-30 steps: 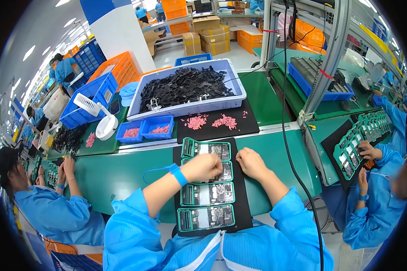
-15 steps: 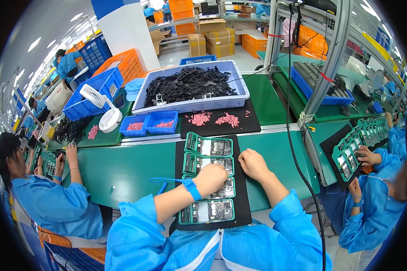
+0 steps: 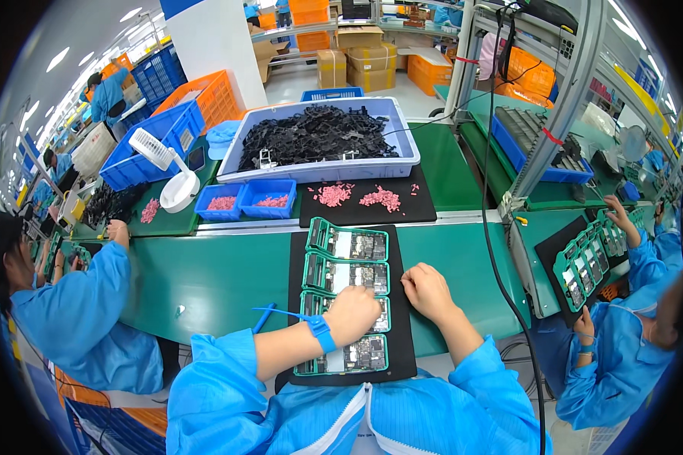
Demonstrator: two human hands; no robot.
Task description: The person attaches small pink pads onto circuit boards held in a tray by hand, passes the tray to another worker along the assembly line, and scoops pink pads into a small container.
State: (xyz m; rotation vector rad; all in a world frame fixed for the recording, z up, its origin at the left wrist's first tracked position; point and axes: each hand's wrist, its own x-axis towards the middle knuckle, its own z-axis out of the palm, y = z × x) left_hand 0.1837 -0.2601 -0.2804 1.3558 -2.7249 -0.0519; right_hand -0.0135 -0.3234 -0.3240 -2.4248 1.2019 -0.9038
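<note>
A column of green phone housings with exposed circuit boards lies on a black mat [image 3: 401, 334] in front of me. My left hand [image 3: 354, 312], with a blue wrist strap [image 3: 320, 331], is over the third housing [image 3: 379, 318] from the far end and hides part of it. Its fingers are bent together; whatever they pinch is hidden. Beyond it lie the second housing [image 3: 366, 277] and the farthest housing [image 3: 366, 244]; the nearest housing [image 3: 363, 355] is below my wrist. My right hand [image 3: 430, 292] rests curled at the mat's right edge, fingertips drawn in, their contents too small to make out.
Small pink pieces [image 3: 379, 199] lie in piles on a farther black mat, beside two small blue bins [image 3: 220, 214]. Behind stands a large tub [image 3: 319, 173] of black parts. A black cable [image 3: 497, 280] hangs right. Co-workers in blue sit at both sides.
My left hand has shifted slightly nearer, onto the third housing. My right hand has dropped a little. The left co-worker's arm has moved, and the right co-worker's hand now reaches farther away.
</note>
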